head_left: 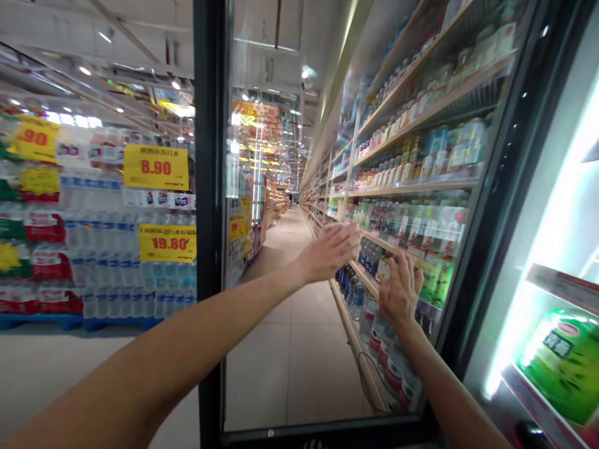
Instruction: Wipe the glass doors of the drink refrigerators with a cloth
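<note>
A tall glass door (290, 349) in a black frame (209, 249) stands ajar in front of me. My left hand (330, 251) reaches across to the middle of the pane, palm down, fingers stretched out and slightly blurred. Lower and to its right, my right hand (400, 290) is raised toward the glass with its fingers spread. Nothing graspable shows in either hand. Whether the fingertips touch the pane, I cannot tell. Rows of bottles on shelves (421, 193) show in the glass behind both hands.
At right, the lit cooler holds a green package (561, 358) on a shelf (556, 284). Stacked bottle packs (107, 262) with yellow price signs (156, 167) stand at left on a blue pallet (51, 321). A pale tiled floor (290, 249) runs down the aisle in the glass.
</note>
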`<state>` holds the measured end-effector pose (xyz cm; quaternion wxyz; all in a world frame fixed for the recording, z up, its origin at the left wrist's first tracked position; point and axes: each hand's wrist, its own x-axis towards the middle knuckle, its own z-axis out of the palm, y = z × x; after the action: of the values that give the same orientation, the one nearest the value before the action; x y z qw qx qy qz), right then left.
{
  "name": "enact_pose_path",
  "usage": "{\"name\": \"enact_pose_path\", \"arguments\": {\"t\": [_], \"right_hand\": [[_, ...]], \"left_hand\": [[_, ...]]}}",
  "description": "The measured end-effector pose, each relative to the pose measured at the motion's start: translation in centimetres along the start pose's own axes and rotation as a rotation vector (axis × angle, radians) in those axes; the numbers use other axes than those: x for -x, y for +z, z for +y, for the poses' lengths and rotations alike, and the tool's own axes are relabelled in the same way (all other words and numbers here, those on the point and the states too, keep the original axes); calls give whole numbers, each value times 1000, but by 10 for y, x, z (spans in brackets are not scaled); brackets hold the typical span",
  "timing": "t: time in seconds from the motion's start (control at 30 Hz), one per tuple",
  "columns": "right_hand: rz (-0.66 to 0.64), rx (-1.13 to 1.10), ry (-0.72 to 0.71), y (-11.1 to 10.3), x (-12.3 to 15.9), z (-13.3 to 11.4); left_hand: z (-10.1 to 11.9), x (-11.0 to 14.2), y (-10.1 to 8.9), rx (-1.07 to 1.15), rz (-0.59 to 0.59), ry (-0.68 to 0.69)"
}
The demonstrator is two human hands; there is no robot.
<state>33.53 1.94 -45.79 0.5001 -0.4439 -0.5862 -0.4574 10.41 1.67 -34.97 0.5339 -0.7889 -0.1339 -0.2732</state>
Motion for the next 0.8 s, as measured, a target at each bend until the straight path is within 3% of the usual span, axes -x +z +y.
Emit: {"name": "enact_pose_path", "arguments": {"t": [0.07,0.13,0.33,0.53,0.6,0.73,0.8], "right_hand": [[-15,9,16,-2,3,8],[-29,22,39,-6,5,15],[-66,59,110,-19,5,34],[-79,128,140,-30,10,58],[-87,152,159,-33,12,65],[-53,183,163,-40,14,79],[-40,199,167,-43,14,84]], "left_hand": [[17,1,8,51,-41,203],[26,-6,14,81,-69,292],[15,-54,19,59,22,-51],[51,-62,39,156,-32,317],[51,-79,44,140,-16,244],[50,-110,49,99,39,-34],[63,-109,54,118,29,54]]}}
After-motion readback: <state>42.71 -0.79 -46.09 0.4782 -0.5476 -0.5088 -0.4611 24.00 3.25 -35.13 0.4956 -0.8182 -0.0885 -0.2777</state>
